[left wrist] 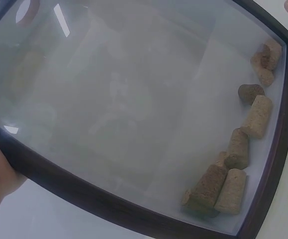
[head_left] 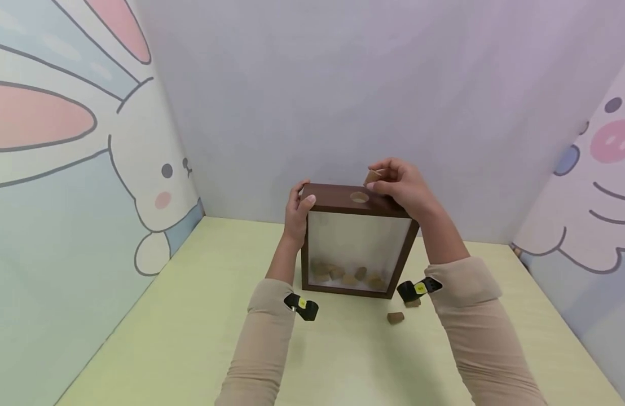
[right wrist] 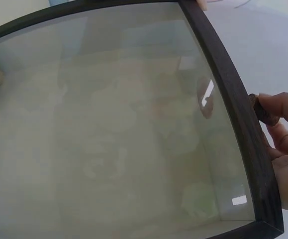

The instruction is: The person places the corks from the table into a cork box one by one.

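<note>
A dark brown shadow box point(head_left: 304, 248) with a glass front stands upright on the table, a round hole point(head_left: 360, 197) in its top. Several corks point(left wrist: 258, 117) lie along the bottom behind the glass. My left hand point(head_left: 296, 214) grips the box's upper left corner, thumb on the top edge. Between the thumb and fingers of my right hand point(head_left: 404, 186), a cork point(head_left: 372, 177) is pinched just above the top, close to the right of the hole. In the right wrist view the held cork point(right wrist: 264, 110) shows beside the dark frame.
Two loose corks lie on the pale yellow-green table point(head_left: 231, 265) in front of the box's right side, one cork point(head_left: 395, 318) nearer and another cork point(head_left: 413, 303) partly behind the wrist camera point(head_left: 411, 290). A grey-white curtain point(head_left: 312, 101) hangs behind; cartoon-printed panels stand left and right.
</note>
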Motion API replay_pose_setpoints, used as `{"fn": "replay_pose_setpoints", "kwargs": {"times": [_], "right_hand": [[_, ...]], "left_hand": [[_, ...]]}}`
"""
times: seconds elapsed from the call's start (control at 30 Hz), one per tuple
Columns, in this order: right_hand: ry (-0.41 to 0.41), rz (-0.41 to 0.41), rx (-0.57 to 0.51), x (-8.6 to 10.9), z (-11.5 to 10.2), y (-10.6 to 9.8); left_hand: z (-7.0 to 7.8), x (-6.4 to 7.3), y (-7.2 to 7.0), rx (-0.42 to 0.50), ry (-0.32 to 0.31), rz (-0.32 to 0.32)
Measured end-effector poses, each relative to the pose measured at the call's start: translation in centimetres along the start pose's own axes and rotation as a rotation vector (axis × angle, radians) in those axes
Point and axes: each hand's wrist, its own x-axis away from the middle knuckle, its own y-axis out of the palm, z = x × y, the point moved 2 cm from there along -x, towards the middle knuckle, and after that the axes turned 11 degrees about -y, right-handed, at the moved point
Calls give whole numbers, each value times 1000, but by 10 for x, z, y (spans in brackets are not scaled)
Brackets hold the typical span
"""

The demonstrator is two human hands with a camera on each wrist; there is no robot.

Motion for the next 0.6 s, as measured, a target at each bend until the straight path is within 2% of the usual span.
{"fn": "replay_pose_setpoints", "kwargs": {"times": [0.17, 0.37, 0.6], "right_hand": [[58, -100, 45, -11, -2, -1], [136, -243, -3, -21, -8, -3], [179, -308, 9, -26, -14, 2]], "left_hand": [[0, -1, -1, -4, 1, -1], [0, -3, -3, -3, 6, 2], [4, -2, -4, 0, 2, 3]]}}
